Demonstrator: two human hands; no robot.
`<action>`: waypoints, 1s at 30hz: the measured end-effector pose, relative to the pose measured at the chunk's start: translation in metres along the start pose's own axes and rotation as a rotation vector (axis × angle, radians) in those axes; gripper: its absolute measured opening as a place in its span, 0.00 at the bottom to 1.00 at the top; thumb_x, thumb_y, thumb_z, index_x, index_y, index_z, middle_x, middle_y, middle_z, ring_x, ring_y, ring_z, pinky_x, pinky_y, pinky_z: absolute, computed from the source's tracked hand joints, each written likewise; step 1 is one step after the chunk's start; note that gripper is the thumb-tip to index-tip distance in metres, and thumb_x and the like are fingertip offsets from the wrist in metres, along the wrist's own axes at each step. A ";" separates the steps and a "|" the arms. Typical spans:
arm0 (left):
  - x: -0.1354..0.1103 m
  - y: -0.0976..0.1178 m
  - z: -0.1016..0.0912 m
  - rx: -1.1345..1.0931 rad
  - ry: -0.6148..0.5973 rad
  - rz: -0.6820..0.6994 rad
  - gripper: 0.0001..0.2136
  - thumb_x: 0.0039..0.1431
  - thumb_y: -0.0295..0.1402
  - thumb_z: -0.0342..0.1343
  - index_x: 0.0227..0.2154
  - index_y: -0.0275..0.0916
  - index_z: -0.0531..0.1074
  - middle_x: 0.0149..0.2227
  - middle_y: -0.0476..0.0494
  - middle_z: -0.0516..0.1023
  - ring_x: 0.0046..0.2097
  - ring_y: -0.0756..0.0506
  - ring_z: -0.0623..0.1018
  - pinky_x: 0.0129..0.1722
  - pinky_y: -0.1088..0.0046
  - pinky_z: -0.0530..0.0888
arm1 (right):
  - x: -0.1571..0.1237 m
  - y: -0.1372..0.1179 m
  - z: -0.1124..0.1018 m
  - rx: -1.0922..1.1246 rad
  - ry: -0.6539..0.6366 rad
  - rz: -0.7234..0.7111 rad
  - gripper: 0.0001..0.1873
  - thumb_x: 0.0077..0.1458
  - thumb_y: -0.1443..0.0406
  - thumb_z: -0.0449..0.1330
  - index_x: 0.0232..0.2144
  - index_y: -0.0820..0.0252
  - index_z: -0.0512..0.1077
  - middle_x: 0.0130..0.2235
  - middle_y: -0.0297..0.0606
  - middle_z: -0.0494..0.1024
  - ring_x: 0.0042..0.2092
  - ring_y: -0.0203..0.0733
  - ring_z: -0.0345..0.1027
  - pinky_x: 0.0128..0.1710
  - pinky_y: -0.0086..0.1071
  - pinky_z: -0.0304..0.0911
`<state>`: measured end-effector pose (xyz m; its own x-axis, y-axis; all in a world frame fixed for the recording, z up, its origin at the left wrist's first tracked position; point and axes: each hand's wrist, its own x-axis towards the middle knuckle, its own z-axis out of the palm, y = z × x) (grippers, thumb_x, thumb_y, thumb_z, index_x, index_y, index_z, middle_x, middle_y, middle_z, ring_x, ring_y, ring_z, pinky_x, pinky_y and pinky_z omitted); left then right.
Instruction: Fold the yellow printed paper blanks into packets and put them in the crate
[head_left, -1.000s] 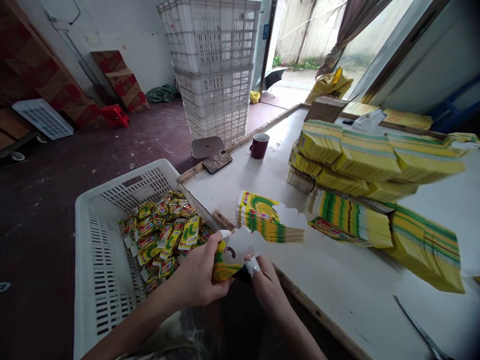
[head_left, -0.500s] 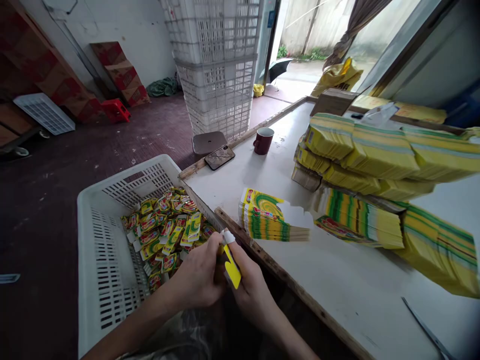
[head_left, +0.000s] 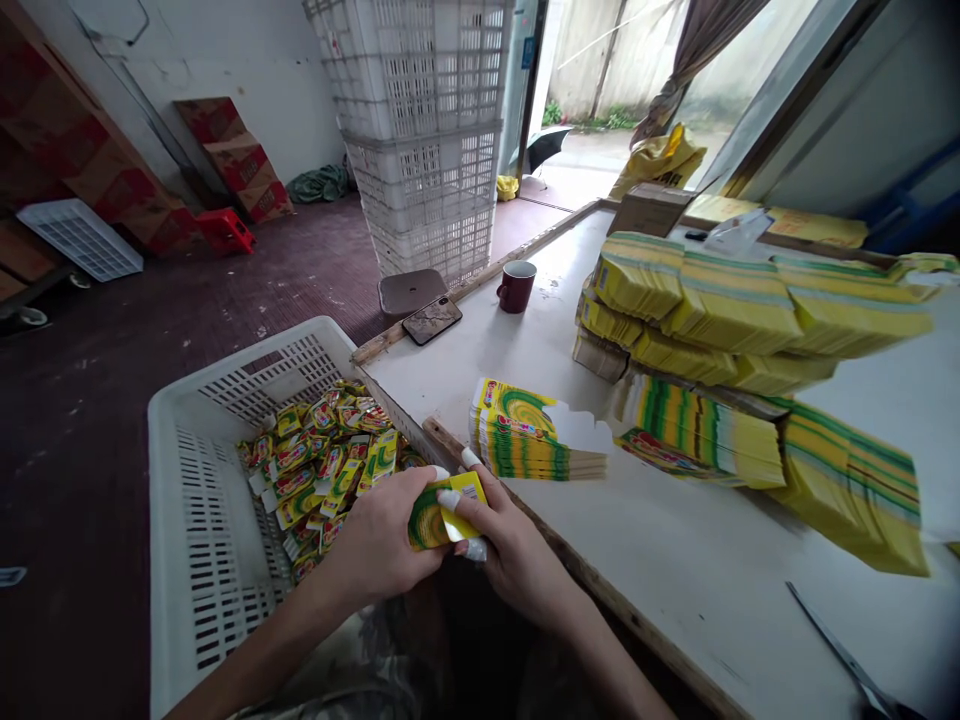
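Between my two hands is a small yellow and green printed carton (head_left: 429, 524). My left hand (head_left: 386, 535) grips its left side, fingers wrapped round it. My right hand (head_left: 510, 545) pinches the yellow end on the right, the thumb lying across it; white coverings show on several fingertips. Below and to the left, many small cartons of the same print (head_left: 330, 460) lie loose in a white plastic basket (head_left: 166, 500). Just beyond my hands, a stack of flat printed carton blanks (head_left: 525, 440) rests on the white table (head_left: 585, 530).
Bundled carton blanks (head_left: 720, 300) are piled on the table's right side. Scissors (head_left: 840, 645) lie near its front right. A maroon mug (head_left: 517, 287) and a phone (head_left: 432, 320) stand near the left edge, beside a brown stool (head_left: 409, 290). Tall white crates (head_left: 427, 150) rise behind.
The carton has turned from edge-on to show its printed broad face. My right thumb has moved onto its yellow end. The view has shifted slightly.
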<state>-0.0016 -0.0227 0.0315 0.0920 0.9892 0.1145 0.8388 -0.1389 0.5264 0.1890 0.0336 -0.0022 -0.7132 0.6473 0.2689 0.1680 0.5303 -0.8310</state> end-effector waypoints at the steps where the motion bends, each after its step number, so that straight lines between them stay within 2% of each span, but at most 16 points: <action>1: -0.001 0.000 0.000 -0.011 -0.014 -0.020 0.27 0.47 0.39 0.63 0.50 0.40 0.62 0.48 0.39 0.74 0.49 0.38 0.75 0.49 0.61 0.71 | 0.002 -0.001 -0.008 0.019 -0.027 -0.012 0.17 0.61 0.64 0.56 0.52 0.53 0.70 0.63 0.51 0.59 0.63 0.50 0.55 0.56 0.41 0.61; 3: -0.001 0.001 0.000 -0.024 -0.051 -0.042 0.27 0.47 0.39 0.63 0.50 0.41 0.62 0.49 0.39 0.75 0.49 0.39 0.75 0.49 0.62 0.71 | 0.006 -0.003 -0.025 0.050 -0.107 -0.038 0.12 0.59 0.62 0.59 0.45 0.55 0.74 0.60 0.48 0.63 0.60 0.48 0.61 0.55 0.38 0.62; 5: 0.000 0.002 0.000 -0.026 -0.071 -0.038 0.26 0.47 0.37 0.62 0.50 0.41 0.63 0.49 0.40 0.75 0.50 0.39 0.75 0.49 0.62 0.71 | 0.009 -0.006 -0.033 0.062 -0.156 -0.052 0.12 0.57 0.62 0.61 0.43 0.56 0.73 0.59 0.48 0.63 0.60 0.48 0.61 0.56 0.38 0.61; 8: 0.001 0.004 -0.001 -0.016 -0.034 -0.050 0.26 0.47 0.36 0.62 0.50 0.39 0.62 0.48 0.38 0.75 0.49 0.38 0.75 0.49 0.61 0.71 | 0.009 -0.009 -0.021 0.091 -0.063 -0.018 0.14 0.55 0.65 0.61 0.45 0.57 0.69 0.61 0.48 0.61 0.63 0.49 0.54 0.59 0.40 0.58; 11: 0.002 0.004 -0.002 -0.012 -0.030 -0.059 0.27 0.45 0.32 0.61 0.50 0.40 0.62 0.49 0.39 0.74 0.49 0.38 0.75 0.49 0.61 0.71 | 0.006 -0.011 0.004 0.170 0.089 0.058 0.29 0.55 0.67 0.60 0.57 0.57 0.56 0.62 0.49 0.57 0.65 0.49 0.50 0.61 0.43 0.54; 13: 0.002 0.001 -0.002 -0.020 -0.056 -0.085 0.25 0.47 0.33 0.60 0.49 0.42 0.62 0.48 0.41 0.74 0.48 0.38 0.75 0.47 0.62 0.72 | 0.006 -0.010 0.010 0.190 0.106 0.083 0.41 0.54 0.66 0.61 0.63 0.57 0.45 0.61 0.50 0.59 0.62 0.50 0.55 0.60 0.43 0.56; 14: 0.002 -0.002 -0.003 -0.001 -0.033 -0.108 0.24 0.49 0.35 0.60 0.49 0.42 0.61 0.48 0.41 0.74 0.48 0.38 0.75 0.46 0.61 0.72 | 0.007 -0.008 0.008 0.166 0.108 0.081 0.44 0.53 0.65 0.62 0.64 0.57 0.43 0.60 0.50 0.61 0.60 0.50 0.58 0.59 0.43 0.58; 16: 0.002 -0.010 -0.003 0.114 0.104 -0.149 0.26 0.52 0.39 0.59 0.52 0.40 0.59 0.51 0.35 0.71 0.52 0.34 0.72 0.50 0.55 0.70 | 0.012 -0.001 -0.006 0.028 0.186 0.059 0.41 0.52 0.63 0.64 0.62 0.57 0.49 0.56 0.49 0.66 0.56 0.52 0.62 0.56 0.44 0.61; 18: 0.003 -0.018 -0.002 0.262 0.271 -0.159 0.33 0.52 0.41 0.59 0.57 0.37 0.53 0.58 0.28 0.63 0.59 0.29 0.64 0.55 0.47 0.64 | 0.017 0.010 -0.029 -0.208 0.373 0.065 0.29 0.55 0.62 0.61 0.57 0.57 0.58 0.51 0.48 0.70 0.53 0.53 0.64 0.53 0.46 0.61; 20: 0.003 -0.024 0.001 0.322 0.324 -0.138 0.38 0.51 0.43 0.60 0.60 0.36 0.48 0.62 0.26 0.56 0.62 0.28 0.58 0.57 0.44 0.60 | 0.022 0.023 -0.050 -0.466 0.513 0.141 0.20 0.57 0.65 0.56 0.52 0.59 0.63 0.47 0.49 0.72 0.49 0.54 0.64 0.49 0.48 0.61; 22: 0.002 -0.026 0.005 0.279 0.259 -0.092 0.38 0.53 0.45 0.59 0.61 0.36 0.48 0.61 0.27 0.57 0.62 0.29 0.59 0.57 0.45 0.60 | 0.025 0.034 -0.064 -0.649 0.515 0.250 0.17 0.55 0.69 0.53 0.49 0.62 0.66 0.42 0.50 0.74 0.44 0.55 0.64 0.45 0.48 0.61; 24: 0.001 -0.026 0.009 0.208 0.163 -0.050 0.35 0.55 0.45 0.58 0.61 0.36 0.50 0.60 0.29 0.60 0.61 0.31 0.61 0.58 0.46 0.61 | 0.026 0.042 -0.068 -0.732 0.471 0.325 0.18 0.52 0.73 0.51 0.46 0.64 0.67 0.39 0.49 0.74 0.40 0.54 0.64 0.43 0.46 0.61; 30: -0.003 -0.021 0.009 0.009 -0.063 -0.023 0.28 0.58 0.42 0.56 0.58 0.37 0.57 0.58 0.31 0.64 0.60 0.35 0.64 0.58 0.51 0.64 | 0.026 0.043 -0.064 -0.741 0.471 0.358 0.21 0.49 0.75 0.50 0.47 0.65 0.65 0.40 0.49 0.73 0.41 0.52 0.63 0.43 0.43 0.60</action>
<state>-0.0149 -0.0219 0.0125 0.1058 0.9932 0.0495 0.8461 -0.1161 0.5203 0.2212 0.1084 -0.0001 -0.2145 0.9074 0.3614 0.8283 0.3651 -0.4250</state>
